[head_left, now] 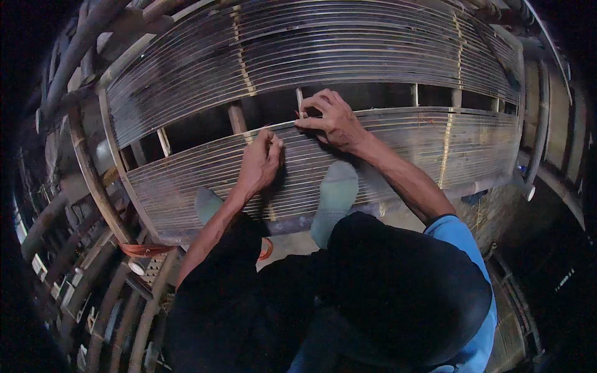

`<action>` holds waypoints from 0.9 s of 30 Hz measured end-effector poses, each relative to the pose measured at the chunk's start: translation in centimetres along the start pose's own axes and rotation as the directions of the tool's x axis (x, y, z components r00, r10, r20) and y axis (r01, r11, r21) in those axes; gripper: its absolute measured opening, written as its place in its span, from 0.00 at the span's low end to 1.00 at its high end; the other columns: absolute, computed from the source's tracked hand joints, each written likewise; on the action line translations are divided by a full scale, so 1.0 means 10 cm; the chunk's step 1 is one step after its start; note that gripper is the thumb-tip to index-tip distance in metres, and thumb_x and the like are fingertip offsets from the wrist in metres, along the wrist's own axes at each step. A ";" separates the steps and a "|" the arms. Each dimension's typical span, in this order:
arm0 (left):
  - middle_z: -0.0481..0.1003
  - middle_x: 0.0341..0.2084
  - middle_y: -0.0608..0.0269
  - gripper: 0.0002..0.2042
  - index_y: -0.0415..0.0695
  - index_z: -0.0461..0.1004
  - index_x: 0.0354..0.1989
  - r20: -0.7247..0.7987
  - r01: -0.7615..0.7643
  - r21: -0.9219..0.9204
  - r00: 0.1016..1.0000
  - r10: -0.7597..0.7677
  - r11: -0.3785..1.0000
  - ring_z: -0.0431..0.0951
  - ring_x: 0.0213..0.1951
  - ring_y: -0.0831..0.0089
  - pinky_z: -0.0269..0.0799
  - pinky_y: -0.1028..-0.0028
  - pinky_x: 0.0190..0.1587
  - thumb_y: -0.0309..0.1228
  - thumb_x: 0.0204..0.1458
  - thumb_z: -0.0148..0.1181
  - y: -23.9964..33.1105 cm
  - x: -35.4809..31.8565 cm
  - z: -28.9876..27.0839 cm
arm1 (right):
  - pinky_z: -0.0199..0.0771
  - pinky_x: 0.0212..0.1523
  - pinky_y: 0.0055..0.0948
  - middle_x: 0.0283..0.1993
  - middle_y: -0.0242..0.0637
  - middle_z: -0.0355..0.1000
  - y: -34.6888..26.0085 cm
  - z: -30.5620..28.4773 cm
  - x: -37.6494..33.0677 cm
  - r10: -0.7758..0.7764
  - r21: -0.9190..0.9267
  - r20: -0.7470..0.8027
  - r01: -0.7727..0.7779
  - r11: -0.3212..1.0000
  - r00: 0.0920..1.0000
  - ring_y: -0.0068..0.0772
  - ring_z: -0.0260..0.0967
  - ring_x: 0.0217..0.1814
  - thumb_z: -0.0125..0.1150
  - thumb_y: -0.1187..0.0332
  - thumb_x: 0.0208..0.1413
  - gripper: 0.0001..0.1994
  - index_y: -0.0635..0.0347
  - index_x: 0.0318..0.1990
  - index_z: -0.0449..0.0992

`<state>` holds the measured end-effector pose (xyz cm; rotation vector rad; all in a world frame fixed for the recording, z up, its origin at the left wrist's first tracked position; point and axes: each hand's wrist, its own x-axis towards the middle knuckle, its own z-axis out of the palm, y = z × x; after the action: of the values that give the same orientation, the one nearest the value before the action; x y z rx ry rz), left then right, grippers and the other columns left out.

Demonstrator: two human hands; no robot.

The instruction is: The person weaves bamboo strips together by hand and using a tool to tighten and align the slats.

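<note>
Head view: bamboo slat panel (398,140); dim workshop; hands on slats.

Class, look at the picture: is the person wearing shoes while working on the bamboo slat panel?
No: both feet rest on the bamboo slat panel in pale socks, with no shoes on them.

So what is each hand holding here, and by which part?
Right hand pinches a thin upright strip near its lower end; left hand grips the slatted panel's top edge.
</note>
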<state>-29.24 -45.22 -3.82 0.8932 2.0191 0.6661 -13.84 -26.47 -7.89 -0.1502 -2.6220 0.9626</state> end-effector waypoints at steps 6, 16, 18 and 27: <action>0.76 0.27 0.51 0.12 0.36 0.73 0.40 0.022 0.029 -0.135 0.999 -0.026 0.990 0.75 0.30 0.65 0.71 0.66 0.38 0.35 0.64 0.54 -0.08 -0.17 -0.15 | 0.69 0.50 0.41 0.47 0.34 0.69 -0.04 0.13 -0.03 -0.071 -0.002 -0.012 0.071 0.997 0.997 0.43 0.67 0.50 0.71 0.71 0.40 0.15 0.48 0.39 0.81; 0.78 0.30 0.56 0.17 0.38 0.76 0.46 0.134 -0.092 -0.277 0.982 0.133 0.957 0.77 0.34 0.69 0.73 0.68 0.40 0.31 0.50 0.70 0.16 -0.16 -0.29 | 0.64 0.52 0.43 0.40 0.38 0.70 -0.70 -0.15 0.39 0.096 0.335 0.144 -0.140 0.932 0.985 0.43 0.68 0.46 0.64 0.67 0.56 0.07 0.57 0.39 0.74; 0.78 0.29 0.60 0.15 0.38 0.77 0.44 0.306 0.091 -0.366 0.952 0.027 0.926 0.76 0.34 0.74 0.73 0.71 0.39 0.30 0.50 0.70 0.05 -0.09 -0.56 | 0.68 0.41 0.34 0.31 0.35 0.70 -0.85 -0.38 0.47 0.234 0.653 0.331 -0.401 0.642 0.914 0.30 0.67 0.35 0.66 0.69 0.58 0.10 0.57 0.45 0.73; 0.73 0.19 0.73 0.09 0.41 0.83 0.31 0.103 0.132 -0.681 0.991 -0.085 0.720 0.66 0.19 0.85 0.59 0.80 0.23 0.34 0.51 0.69 -0.61 0.02 -2.61 | 0.69 0.38 0.33 0.27 0.32 0.67 -0.74 -1.65 0.46 0.452 0.399 -0.012 -0.410 0.820 0.892 0.30 0.68 0.36 0.75 0.64 0.50 0.10 0.57 0.38 0.85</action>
<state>-53.26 -52.35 5.61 0.3315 1.5448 1.1967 -12.14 -21.10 9.94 -0.7010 -2.2807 1.5566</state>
